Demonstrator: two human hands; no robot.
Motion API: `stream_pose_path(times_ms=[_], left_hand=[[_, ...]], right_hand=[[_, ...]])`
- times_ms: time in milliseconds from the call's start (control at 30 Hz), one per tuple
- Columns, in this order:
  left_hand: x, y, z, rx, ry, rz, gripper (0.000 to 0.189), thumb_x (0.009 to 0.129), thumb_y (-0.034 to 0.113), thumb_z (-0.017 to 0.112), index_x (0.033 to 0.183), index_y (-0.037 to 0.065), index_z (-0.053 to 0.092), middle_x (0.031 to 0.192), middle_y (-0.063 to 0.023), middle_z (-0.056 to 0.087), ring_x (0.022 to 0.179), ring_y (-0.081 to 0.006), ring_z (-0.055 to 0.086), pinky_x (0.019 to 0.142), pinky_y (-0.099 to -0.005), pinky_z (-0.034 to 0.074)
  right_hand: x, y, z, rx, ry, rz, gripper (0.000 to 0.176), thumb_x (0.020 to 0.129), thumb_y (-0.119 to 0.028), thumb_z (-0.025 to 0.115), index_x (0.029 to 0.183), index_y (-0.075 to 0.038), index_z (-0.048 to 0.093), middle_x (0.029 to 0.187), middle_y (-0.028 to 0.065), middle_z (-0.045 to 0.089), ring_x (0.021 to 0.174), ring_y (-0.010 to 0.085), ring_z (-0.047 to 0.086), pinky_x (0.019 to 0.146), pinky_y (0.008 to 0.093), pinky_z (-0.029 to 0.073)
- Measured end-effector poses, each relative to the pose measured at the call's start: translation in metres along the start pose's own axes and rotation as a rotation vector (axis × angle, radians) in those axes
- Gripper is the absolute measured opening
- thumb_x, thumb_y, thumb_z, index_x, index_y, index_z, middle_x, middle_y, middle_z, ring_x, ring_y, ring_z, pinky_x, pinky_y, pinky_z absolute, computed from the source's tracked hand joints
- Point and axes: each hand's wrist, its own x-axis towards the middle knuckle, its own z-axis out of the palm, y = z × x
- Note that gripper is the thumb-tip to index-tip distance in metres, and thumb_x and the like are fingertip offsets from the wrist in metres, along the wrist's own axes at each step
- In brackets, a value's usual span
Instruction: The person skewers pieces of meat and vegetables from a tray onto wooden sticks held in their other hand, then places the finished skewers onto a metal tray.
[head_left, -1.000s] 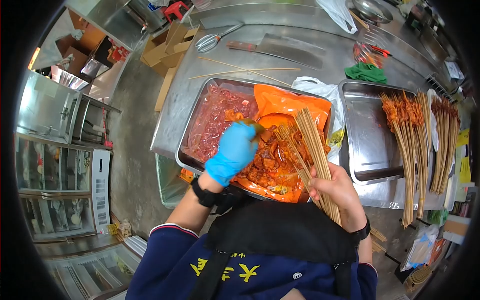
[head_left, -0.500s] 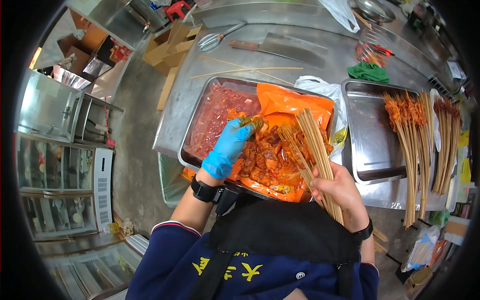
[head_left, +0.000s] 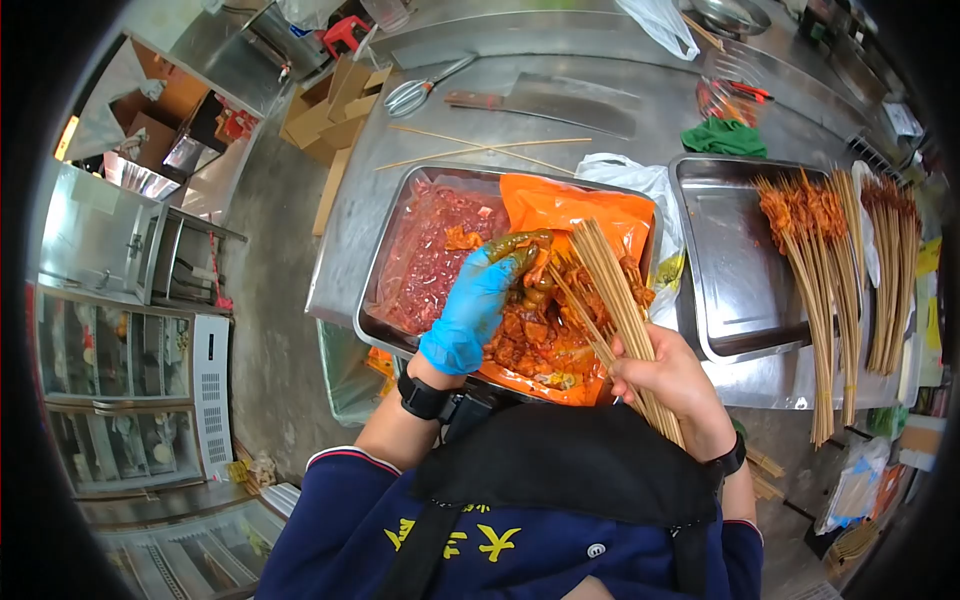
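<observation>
My left hand [head_left: 478, 298], in a blue glove with sauce-smeared fingertips, is closed on a piece of marinated meat at the tips of the skewers. My bare right hand [head_left: 668, 378] grips a thick bundle of bamboo skewers [head_left: 612, 275], tips pointing away from me; a few stick out to the left of the bundle. Beneath both hands, red-orange marinated meat [head_left: 522, 335] lies in an opened orange bag [head_left: 575, 205]. That bag sits in a metal tray [head_left: 376, 290] beside a clear bag of raw minced-looking meat [head_left: 430, 255]. My left fingers partly hide the piece they hold.
On the right, a second metal tray [head_left: 735, 270] bears loaded meat skewers [head_left: 805, 225], with darker skewers [head_left: 888, 215] beyond. A cleaver [head_left: 560, 105], scissors [head_left: 415, 95], loose skewers [head_left: 480, 148] and a green cloth [head_left: 722, 138] lie on the steel table behind.
My left hand has shifted slightly right and its fingers have curled toward the skewer tips. The right hand still holds the bundle, and the whole view has shifted a little.
</observation>
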Motion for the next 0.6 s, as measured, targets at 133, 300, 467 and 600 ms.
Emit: stream_pose_path(times_ms=[133,300,467,600], left_hand=[[-0.002,-0.004,0.006,0.007,0.014,0.026,0.026,0.085,0.01,0.049,0.107,-0.001,0.055,0.095,-0.0044,0.06,0.083,-0.0111,0.056,0.071,-0.0232,0.046],[0.002,-0.003,0.003,0.071,0.043,0.014,0.026,0.083,0.007,0.048,0.106,-0.003,0.056,0.091,-0.0056,0.061,0.077,-0.0106,0.056,0.069,-0.0227,0.046],[0.005,-0.006,0.0,0.186,0.057,0.021,0.029,0.081,0.004,0.046,0.107,-0.003,0.056,0.092,-0.0064,0.061,0.075,-0.0108,0.057,0.066,-0.0234,0.047],[0.003,0.0,-0.004,0.218,0.13,0.016,0.029,0.081,0.007,0.046,0.107,-0.003,0.055,0.093,-0.0082,0.061,0.074,-0.0142,0.058,0.065,-0.0255,0.048]], right_hand=[[-0.001,-0.002,-0.001,-0.01,-0.007,0.003,0.014,0.074,-0.001,0.057,0.086,-0.002,0.05,0.068,0.0034,0.054,0.057,0.0103,0.056,0.047,0.0223,0.046],[-0.001,-0.001,-0.001,-0.011,-0.01,0.006,0.014,0.074,0.0,0.057,0.086,-0.002,0.05,0.069,0.0034,0.054,0.056,0.0104,0.056,0.047,0.0223,0.046],[-0.001,-0.001,-0.002,0.012,-0.004,0.01,0.014,0.073,0.0,0.057,0.086,-0.002,0.05,0.069,0.0039,0.054,0.056,0.0107,0.057,0.048,0.0224,0.046],[-0.001,0.002,-0.005,0.057,-0.01,-0.014,0.014,0.073,0.0,0.057,0.085,-0.002,0.051,0.069,0.0045,0.055,0.056,0.0109,0.057,0.048,0.0223,0.046]])
